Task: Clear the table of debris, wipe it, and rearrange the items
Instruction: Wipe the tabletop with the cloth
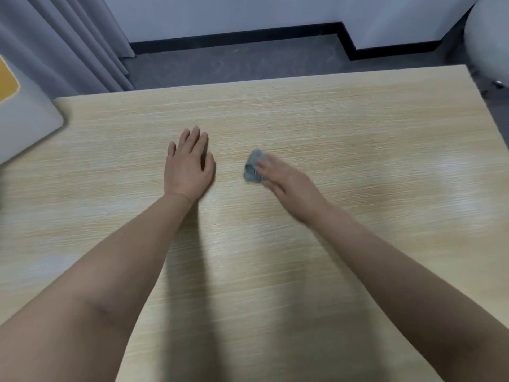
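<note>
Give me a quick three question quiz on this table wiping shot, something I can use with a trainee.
1. True or false: the left hand lies flat on the table.
2. Which hand presses the grey cloth? A left, B right, C both.
3. Fill in: the right hand looks blurred, which suggests it is ____.

Key: 1 true. 2 B. 3 moving, probably wiping.
</note>
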Demonstrator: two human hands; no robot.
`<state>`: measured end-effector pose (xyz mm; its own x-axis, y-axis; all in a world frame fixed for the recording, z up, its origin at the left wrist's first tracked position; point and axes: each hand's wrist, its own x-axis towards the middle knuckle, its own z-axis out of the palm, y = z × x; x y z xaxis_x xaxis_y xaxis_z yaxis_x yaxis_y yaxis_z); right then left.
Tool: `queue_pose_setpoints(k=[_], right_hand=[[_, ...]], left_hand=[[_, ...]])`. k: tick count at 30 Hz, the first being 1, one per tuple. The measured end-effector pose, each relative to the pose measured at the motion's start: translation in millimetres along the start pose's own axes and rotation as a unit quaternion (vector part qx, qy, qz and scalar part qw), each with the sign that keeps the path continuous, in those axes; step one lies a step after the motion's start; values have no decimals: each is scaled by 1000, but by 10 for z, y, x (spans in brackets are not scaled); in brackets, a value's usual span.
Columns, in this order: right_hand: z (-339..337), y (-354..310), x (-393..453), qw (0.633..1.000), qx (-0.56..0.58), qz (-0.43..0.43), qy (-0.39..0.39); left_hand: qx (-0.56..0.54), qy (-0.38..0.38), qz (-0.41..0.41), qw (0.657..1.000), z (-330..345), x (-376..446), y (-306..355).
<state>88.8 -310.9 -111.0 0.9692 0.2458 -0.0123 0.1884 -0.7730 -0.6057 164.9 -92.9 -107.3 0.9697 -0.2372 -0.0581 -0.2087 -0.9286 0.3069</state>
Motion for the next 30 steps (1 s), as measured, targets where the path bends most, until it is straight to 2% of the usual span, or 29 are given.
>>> queue_pose_setpoints(k=[4,6,8,11,15,19,22,24,26,30], right_hand=[[186,-216,-737,985,-7,-147,-88],[111,-112,-694,976,-14,-163,-141],[-40,66,-421,985,-17,-115,-128],[-247,321,32,998,-31,24,-40],[-114,146,40,998,-24,57,25],[176,-149,-604,998,-33,-59,1],[262,-202,-960,979,-38,-177,-93],[173,-65,-845,966,-62,-211,-138],[24,101,-566,974,-74,-176,-122],[-203,279,-171,998,-58,-11,-5]], left_hand=[[15,-43,3,999,-30,-165,45],[24,-60,3,998,-18,-346,85],[31,-73,8,997,10,-568,119],[32,-79,10,996,63,-882,129],[43,-80,12,996,136,-1250,131],[50,-72,6,996,201,-1462,148],[50,-70,3,996,214,-1466,144],[50,-67,1,996,209,-1460,154],[48,-66,-3,997,200,-1460,168],[38,-63,-9,997,198,-1472,176]])
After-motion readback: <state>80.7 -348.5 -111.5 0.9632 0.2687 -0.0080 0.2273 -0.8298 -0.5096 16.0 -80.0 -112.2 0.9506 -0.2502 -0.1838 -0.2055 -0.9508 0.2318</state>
